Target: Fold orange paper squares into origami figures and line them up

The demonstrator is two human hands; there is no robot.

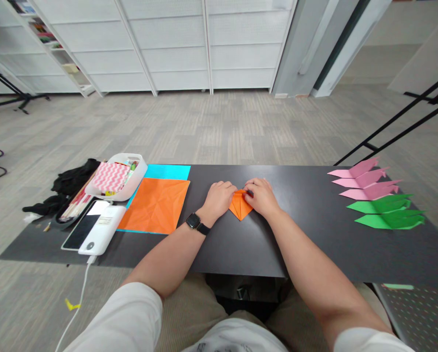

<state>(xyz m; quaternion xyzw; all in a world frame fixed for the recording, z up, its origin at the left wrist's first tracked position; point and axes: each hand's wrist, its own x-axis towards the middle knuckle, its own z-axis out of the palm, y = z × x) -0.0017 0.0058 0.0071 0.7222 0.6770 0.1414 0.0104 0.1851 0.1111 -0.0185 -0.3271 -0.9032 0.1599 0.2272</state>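
A small piece of orange origami paper, folded to a point that faces me, lies on the dark table. My left hand grips its left edge, fingers curled together. At its upper right, my right hand pinches the paper between thumb and fingers. The fingers cover the paper's two upper corners. To the left of my left hand lies a larger creased orange sheet, on top of cyan paper.
Folded pink paper cranes and green paper cranes stand in a row on the right. At left are a white basket, a phone, a white power bank with a cable, and black cloth.
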